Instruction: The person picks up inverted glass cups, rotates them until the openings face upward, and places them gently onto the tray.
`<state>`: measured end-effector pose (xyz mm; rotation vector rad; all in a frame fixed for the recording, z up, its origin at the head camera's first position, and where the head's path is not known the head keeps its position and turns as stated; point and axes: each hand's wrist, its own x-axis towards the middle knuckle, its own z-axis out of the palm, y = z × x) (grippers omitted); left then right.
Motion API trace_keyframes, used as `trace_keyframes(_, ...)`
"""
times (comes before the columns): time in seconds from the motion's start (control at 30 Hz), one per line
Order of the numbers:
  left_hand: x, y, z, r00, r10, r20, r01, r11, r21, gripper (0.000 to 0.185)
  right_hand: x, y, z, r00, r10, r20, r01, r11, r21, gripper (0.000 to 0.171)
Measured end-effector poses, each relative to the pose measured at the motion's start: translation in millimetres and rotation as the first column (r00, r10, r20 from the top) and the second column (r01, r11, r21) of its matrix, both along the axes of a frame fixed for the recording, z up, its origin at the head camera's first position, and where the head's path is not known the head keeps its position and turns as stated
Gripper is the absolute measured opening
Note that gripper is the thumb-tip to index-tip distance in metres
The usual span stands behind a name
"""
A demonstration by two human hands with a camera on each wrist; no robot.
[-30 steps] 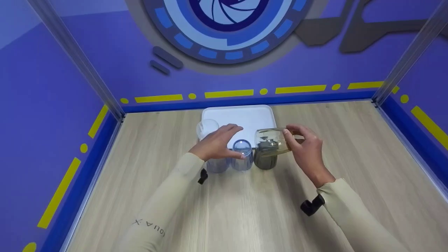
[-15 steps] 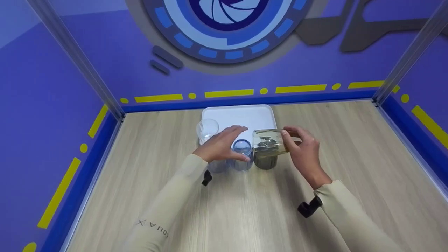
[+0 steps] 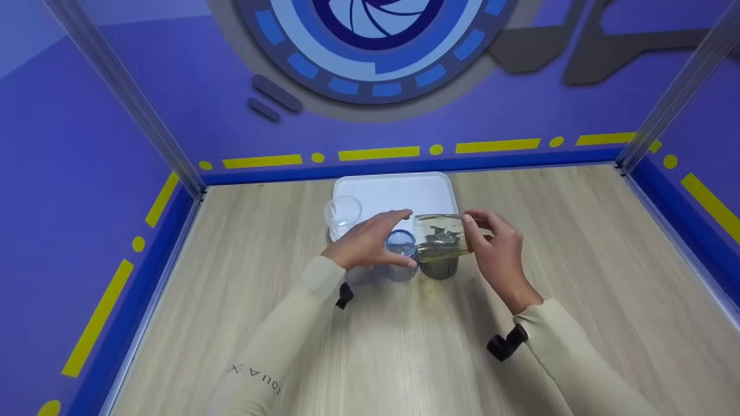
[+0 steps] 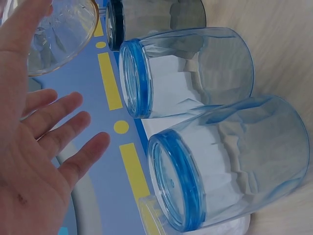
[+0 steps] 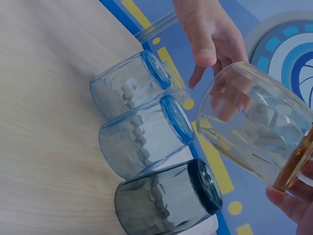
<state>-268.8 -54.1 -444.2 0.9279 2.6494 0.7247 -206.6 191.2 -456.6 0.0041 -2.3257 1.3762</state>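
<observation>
My right hand (image 3: 484, 241) grips an amber-tinted glass (image 3: 442, 236), lying on its side in the air just above a dark grey glass (image 3: 439, 268). In the right wrist view my fingers (image 5: 293, 201) hold the amber glass (image 5: 254, 128) at its rim end. My left hand (image 3: 378, 236) hovers open with fingers spread over two blue glasses (image 3: 400, 244), its fingertips close to the amber glass. The blue glasses (image 4: 186, 73) and the grey glass (image 4: 156, 18) stand upside down in a row on the table. The left palm (image 4: 34, 166) holds nothing.
A white tray (image 3: 399, 193) lies behind the row of glasses, with a clear glass (image 3: 342, 212) at its front left corner. Purple walls with blue skirting (image 3: 404, 164) close in the wooden table (image 3: 404, 346) at the back and both sides.
The right hand has brought the amber glass a little to the left, toward the left hand. The left hand has reached slightly right over the blue glasses.
</observation>
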Motion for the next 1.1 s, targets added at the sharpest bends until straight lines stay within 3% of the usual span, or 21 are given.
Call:
trace_keyframes(0.77,3.1,9.6,-1.3,0.998,-0.043,0.038,0.037,0.991,0.131,0.104,1.8,-3.2,-4.2,1.000,-0.022,0.021,0.023,0.999,-0.046,0.037)
trace_keyframes(1.1,1.8,12.4,0.1,0.998,-0.051,0.024,0.046,0.983,0.177,0.097,1.9,-0.5,-7.9,0.996,-0.004,0.086,0.012,0.996,-0.091,0.039)
